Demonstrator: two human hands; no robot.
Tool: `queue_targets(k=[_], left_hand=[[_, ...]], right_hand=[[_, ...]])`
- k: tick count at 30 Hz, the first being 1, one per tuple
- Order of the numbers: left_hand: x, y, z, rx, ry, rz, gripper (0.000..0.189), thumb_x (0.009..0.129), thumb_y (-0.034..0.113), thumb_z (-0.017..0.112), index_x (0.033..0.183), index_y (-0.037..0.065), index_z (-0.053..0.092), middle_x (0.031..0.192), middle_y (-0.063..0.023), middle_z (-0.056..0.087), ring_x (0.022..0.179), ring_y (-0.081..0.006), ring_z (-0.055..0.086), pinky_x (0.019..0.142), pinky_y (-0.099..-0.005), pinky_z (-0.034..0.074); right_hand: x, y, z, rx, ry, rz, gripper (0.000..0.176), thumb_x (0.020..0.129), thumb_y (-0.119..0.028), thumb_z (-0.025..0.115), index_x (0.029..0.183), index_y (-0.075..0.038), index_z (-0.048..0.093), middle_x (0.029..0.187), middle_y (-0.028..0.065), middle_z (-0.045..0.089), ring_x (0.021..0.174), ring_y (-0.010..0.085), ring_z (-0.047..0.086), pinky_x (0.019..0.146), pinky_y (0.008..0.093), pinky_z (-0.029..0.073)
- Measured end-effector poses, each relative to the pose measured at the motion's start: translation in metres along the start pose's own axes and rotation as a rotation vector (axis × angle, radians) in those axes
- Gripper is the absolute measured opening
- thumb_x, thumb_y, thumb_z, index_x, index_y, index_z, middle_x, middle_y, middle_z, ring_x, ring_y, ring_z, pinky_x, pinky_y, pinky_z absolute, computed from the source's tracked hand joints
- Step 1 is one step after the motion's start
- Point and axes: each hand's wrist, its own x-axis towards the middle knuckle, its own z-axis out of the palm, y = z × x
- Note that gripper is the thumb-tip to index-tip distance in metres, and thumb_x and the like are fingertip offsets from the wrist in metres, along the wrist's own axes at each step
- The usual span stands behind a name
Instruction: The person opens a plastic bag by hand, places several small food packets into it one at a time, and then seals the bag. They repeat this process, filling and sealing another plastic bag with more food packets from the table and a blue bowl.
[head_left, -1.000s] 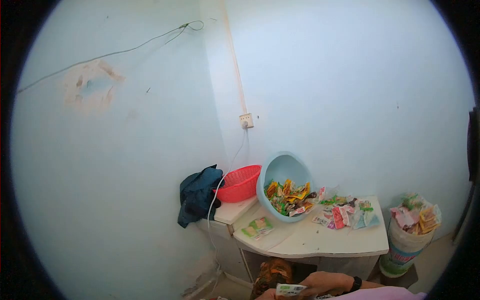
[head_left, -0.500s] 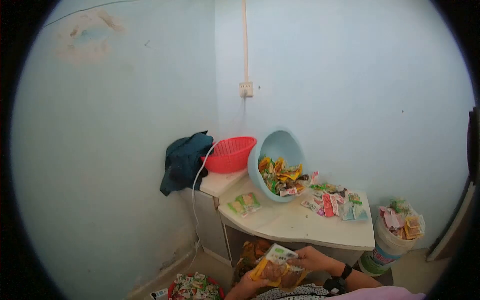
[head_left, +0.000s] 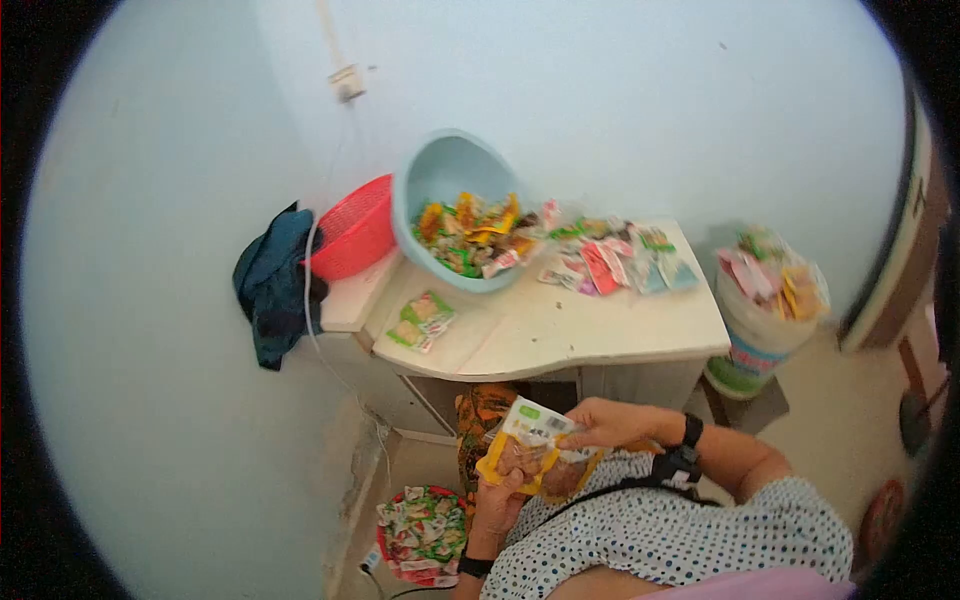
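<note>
My left hand (head_left: 500, 500) pinches the lower left edge of a yellow and white food packet (head_left: 522, 455) over my lap. At the upper right of the packets, my right hand (head_left: 600, 422) has its fingers closed on the edge. A second packet (head_left: 563, 478) with brown contents overlaps the first between my hands; whether the two are joined I cannot tell. On the white table (head_left: 560, 335) lie two green packets (head_left: 422, 320), left of the front edge. A tilted blue basin (head_left: 455, 160) holds many yellow and green packets.
Mixed packets (head_left: 610, 262) lie right of the basin. A red basket (head_left: 355, 230) and a dark cloth (head_left: 275, 280) are at the left. A filled white bucket (head_left: 755, 325) stands right of the table. On the floor is a red container (head_left: 383, 535) of small packets, near a white cable (head_left: 318, 340).
The view has tilted down and turned right, so the table sits higher and further left. My hands still hold the packets, which show more fully now.
</note>
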Motion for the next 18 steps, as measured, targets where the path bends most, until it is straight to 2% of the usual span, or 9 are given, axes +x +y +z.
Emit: queue_targets(k=[4, 7, 8, 11, 14, 18], left_hand=[[-0.002, -0.009, -0.006, 0.04, 0.054, -0.008, 0.056, 0.092, 0.011, 0.064, 0.141, 0.005, 0.037, 0.135, -0.0108, 0.051, 0.122, -0.0255, 0.054, 0.101, -0.0436, 0.047], [-0.003, -0.005, 0.004, 0.089, 0.051, 0.002, 0.059, 0.092, 0.011, 0.064, 0.142, 0.005, 0.035, 0.136, -0.0101, 0.049, 0.122, -0.0254, 0.053, 0.101, -0.0437, 0.046], [-0.002, -0.003, 0.008, 0.144, 0.055, 0.005, 0.063, 0.09, 0.015, 0.067, 0.142, 0.005, 0.034, 0.136, -0.0099, 0.048, 0.122, -0.0267, 0.052, 0.1, -0.0442, 0.047], [-0.004, -0.005, 0.012, 0.119, 0.101, 0.005, 0.069, 0.087, 0.02, 0.072, 0.142, 0.005, 0.034, 0.136, -0.0106, 0.048, 0.122, -0.0276, 0.052, 0.1, -0.0468, 0.046], [-0.008, -0.005, 0.0, 0.186, 0.037, -0.1, 0.074, 0.085, 0.024, 0.073, 0.144, 0.004, 0.032, 0.138, -0.0128, 0.048, 0.124, -0.0293, 0.05, 0.101, -0.0495, 0.045], [-0.002, -0.003, 0.014, 0.191, -0.098, -0.134, 0.07, 0.089, 0.027, 0.069, 0.143, 0.003, 0.033, 0.136, -0.0172, 0.05, 0.122, -0.0332, 0.053, 0.1, -0.0489, 0.046]], right_hand=[[-0.004, 0.009, 0.008, 0.116, 0.082, -0.04, 0.03, 0.096, -0.023, 0.061, 0.108, 0.004, 0.064, 0.089, 0.0002, 0.068, 0.078, 0.005, 0.054, 0.07, 0.0272, 0.049], [-0.009, 0.006, 0.002, -0.032, 0.098, -0.073, 0.031, 0.096, -0.023, 0.061, 0.108, 0.005, 0.064, 0.087, 0.0011, 0.069, 0.076, 0.0052, 0.055, 0.067, 0.028, 0.048], [-0.005, 0.019, 0.004, 0.028, 0.112, -0.15, 0.032, 0.096, -0.023, 0.061, 0.108, 0.006, 0.064, 0.084, 0.0013, 0.069, 0.074, 0.0056, 0.055, 0.064, 0.029, 0.048], [-0.009, 0.018, 0.005, 0.025, 0.149, -0.198, 0.031, 0.095, -0.023, 0.061, 0.108, 0.005, 0.064, 0.084, 0.0004, 0.069, 0.074, 0.0052, 0.056, 0.063, 0.028, 0.048], [-0.025, 0.012, -0.001, 0.323, 0.213, -0.109, 0.029, 0.094, -0.023, 0.062, 0.106, 0.004, 0.066, 0.085, 0.0002, 0.07, 0.072, 0.0048, 0.059, 0.062, 0.026, 0.049], [-0.051, 0.016, -0.031, 0.484, 0.439, -0.129, 0.025, 0.093, -0.022, 0.063, 0.104, 0.001, 0.068, 0.089, 0.0022, 0.071, 0.072, 0.0056, 0.063, 0.061, 0.0239, 0.052]])
